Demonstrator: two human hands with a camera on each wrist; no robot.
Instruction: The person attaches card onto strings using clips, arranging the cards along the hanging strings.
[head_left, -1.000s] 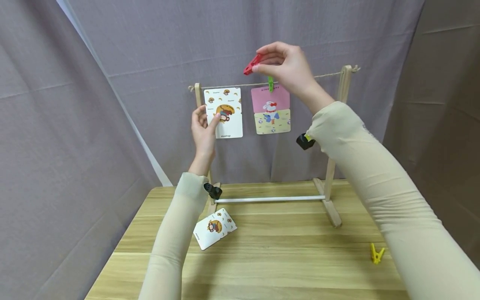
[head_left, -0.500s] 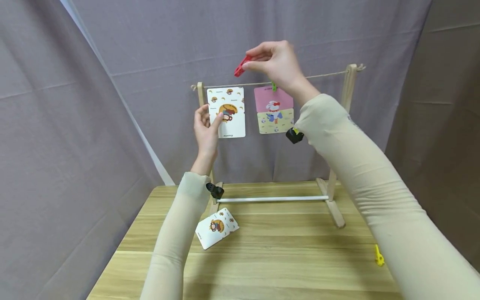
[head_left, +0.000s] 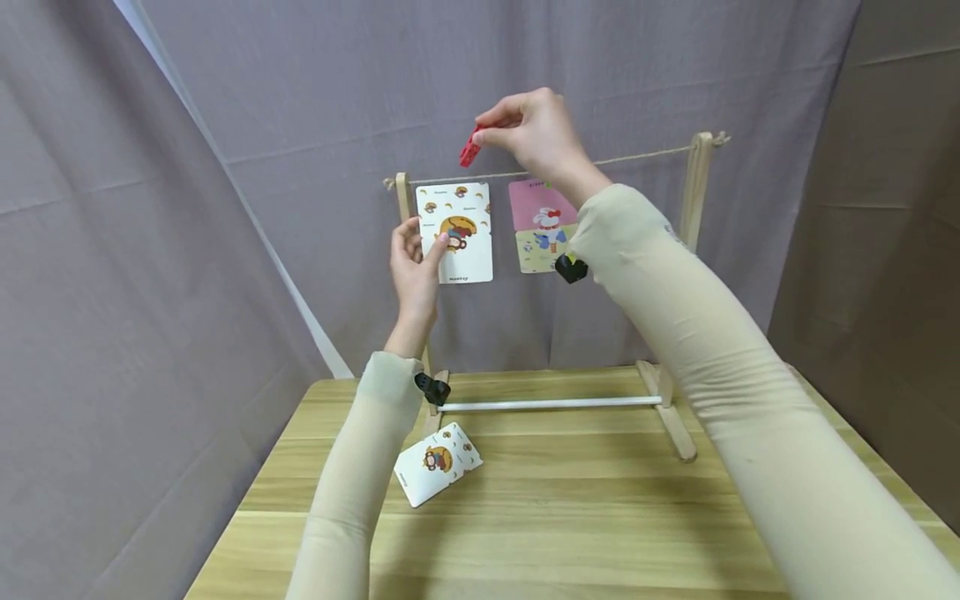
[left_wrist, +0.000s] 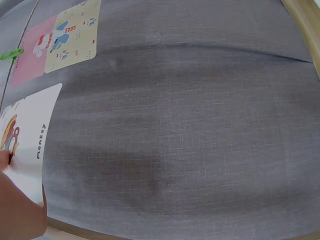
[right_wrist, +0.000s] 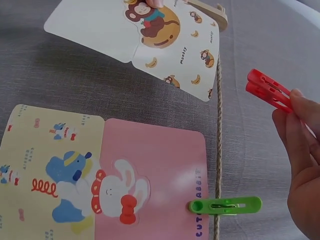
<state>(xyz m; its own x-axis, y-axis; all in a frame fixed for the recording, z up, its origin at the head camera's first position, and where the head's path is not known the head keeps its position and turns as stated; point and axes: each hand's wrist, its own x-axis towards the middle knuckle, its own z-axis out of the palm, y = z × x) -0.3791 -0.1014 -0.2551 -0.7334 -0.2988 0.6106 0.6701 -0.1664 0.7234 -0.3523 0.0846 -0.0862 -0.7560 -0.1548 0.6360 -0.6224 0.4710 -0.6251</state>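
My left hand (head_left: pixel 416 271) pinches the left side of a white monkey card (head_left: pixel 471 260), thumb across its front. The card's top edge lies along the twine (right_wrist: pixel 219 130), close to the left post. Above the line, my right hand (head_left: pixel 534 137) pinches a red clothespin (head_left: pixel 469 150), which points down to the left over the card. In the right wrist view the clothespin stands apart from both twine and card. A pink and yellow rabbit card (right_wrist: pixel 150 175) hangs to the right, clipped by a green clothespin (right_wrist: pixel 227 205); my right wrist partly hides it in the head view.
The twine runs between two wooden posts (head_left: pixel 696 192) joined low down by a white rod (head_left: pixel 551 404). A second monkey card (head_left: pixel 427 475) lies on the wooden table (head_left: pixel 570 533) near the rack's left foot. A grey curtain (head_left: pixel 337 100) hangs behind.
My right hand has moved left and slightly down with the red clothespin, from over the rabbit card to over the monkey card's top. The left hand keeps its grip. My right sleeve now covers the yellow clothespin.
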